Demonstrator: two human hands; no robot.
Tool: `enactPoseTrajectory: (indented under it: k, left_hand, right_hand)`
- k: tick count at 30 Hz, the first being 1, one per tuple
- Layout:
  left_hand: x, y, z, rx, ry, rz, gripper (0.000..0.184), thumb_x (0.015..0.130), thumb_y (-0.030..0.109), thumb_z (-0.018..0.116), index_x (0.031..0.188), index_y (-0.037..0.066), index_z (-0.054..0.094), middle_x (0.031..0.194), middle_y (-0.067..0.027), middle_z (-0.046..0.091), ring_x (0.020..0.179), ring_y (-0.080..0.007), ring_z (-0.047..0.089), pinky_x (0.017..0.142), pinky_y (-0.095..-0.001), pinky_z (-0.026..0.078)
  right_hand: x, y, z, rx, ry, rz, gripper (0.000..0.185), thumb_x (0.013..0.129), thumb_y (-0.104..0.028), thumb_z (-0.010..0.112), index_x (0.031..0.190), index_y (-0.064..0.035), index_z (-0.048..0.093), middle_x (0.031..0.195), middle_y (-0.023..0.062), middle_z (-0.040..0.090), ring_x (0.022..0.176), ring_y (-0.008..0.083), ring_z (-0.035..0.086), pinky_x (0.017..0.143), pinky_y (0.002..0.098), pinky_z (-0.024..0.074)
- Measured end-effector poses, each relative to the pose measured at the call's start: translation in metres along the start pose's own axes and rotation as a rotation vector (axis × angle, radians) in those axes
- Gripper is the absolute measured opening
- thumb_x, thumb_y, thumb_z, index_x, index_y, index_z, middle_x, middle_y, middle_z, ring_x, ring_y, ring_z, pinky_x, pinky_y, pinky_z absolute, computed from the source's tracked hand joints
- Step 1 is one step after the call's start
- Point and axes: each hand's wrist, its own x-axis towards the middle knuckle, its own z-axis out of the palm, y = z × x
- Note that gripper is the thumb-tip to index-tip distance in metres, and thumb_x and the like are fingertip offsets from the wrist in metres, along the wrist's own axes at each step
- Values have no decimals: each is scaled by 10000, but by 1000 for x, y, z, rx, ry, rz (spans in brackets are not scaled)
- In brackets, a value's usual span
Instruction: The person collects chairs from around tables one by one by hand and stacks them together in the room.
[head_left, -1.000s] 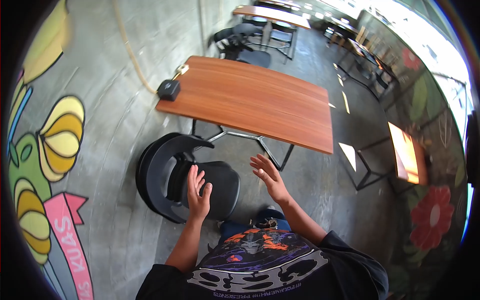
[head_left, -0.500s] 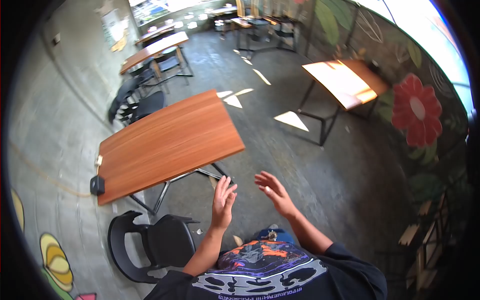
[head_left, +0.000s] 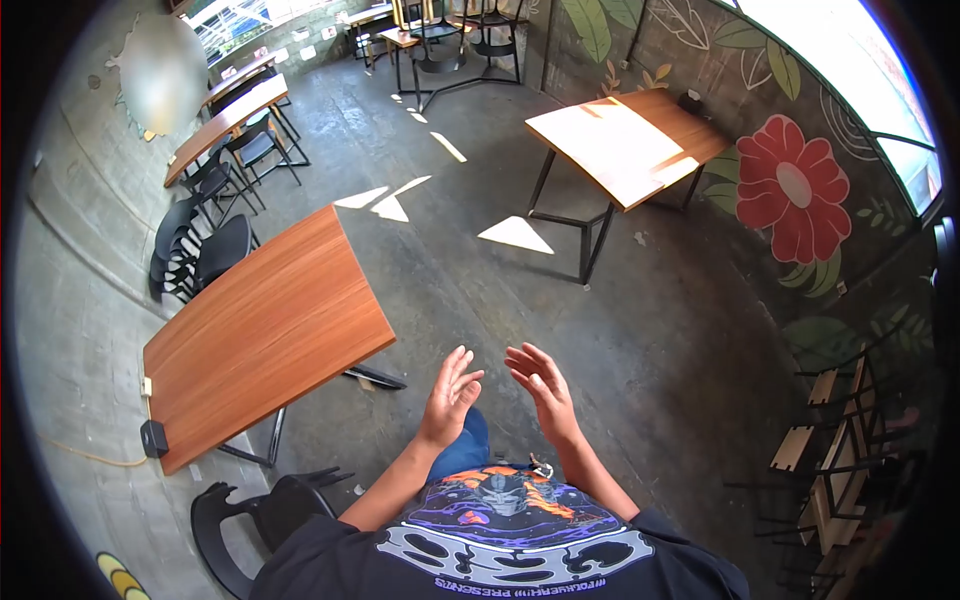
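Observation:
My left hand (head_left: 450, 398) is raised in front of my body, fingers apart and curved a little, holding nothing. Facing it across a small gap, my right hand (head_left: 541, 390) is likewise empty with its fingers spread. Neither hand touches anything. The nearest furniture is a wooden table (head_left: 270, 330) with dark metal legs, to the left of my left hand. Below that table, by my left arm, stands a black chair (head_left: 290, 507), partly hidden by my sleeve.
Ahead on the right is a sunlit wooden table (head_left: 625, 140). Black chairs (head_left: 222, 250) and another long table (head_left: 228, 125) line the left wall. A wooden rack-like frame (head_left: 835, 470) stands low on the right. A black box (head_left: 153, 438) with a cable sits at the near table's edge.
My view has turned to the right, so the tables and chairs sit further left. My hands have come a little closer together and stay empty. A blue-clad leg now shows below them.

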Motion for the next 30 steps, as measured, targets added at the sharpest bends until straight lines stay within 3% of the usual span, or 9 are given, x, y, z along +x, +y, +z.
enactPoseTrajectory:
  k: [10,15,20,22,30]
  left_hand:
    - [226,22,-37,1,-30,142,793,958,419,589,1511,13,190,1514,-235,318,1256,-290,507,1004,-368,436]
    - [339,54,-73,-31,-34,119,799,945,382,627,1508,12,197,1509,-250,316,1287,-307,484,1050,-386,397]
    - [415,74,-101,63,-79,95,803,944,393,625,1510,20,194,1509,-252,315,1300,-318,472,1057,-393,394]
    - [440,71,-108,64,-74,84,776,953,393,603,1517,44,200,1517,-233,311,1278,-284,485,1032,-373,402]
    - [545,48,-126,-18,106,13,803,946,387,626,1512,16,193,1510,-257,315,1283,-315,492,1050,-386,394]
  right_hand:
    - [196,-14,-56,-110,34,11,601,966,-333,564,1444,-26,368,1431,164,472,1317,281,468,1104,396,350]
    - [312,-32,-60,-138,16,-29,600,967,-332,564,1442,-24,368,1427,165,477,1311,279,476,1102,397,352]
    - [385,-12,-63,-45,54,-21,587,974,-323,551,1442,-19,367,1424,170,478,1306,283,480,1100,396,356]
    - [410,1,-68,-25,49,43,581,977,-321,544,1442,-18,368,1426,178,473,1308,286,479,1099,393,356]
    - [581,27,-112,47,-76,115,546,997,-298,518,1447,-30,362,1431,154,473,1312,262,468,1102,378,344]
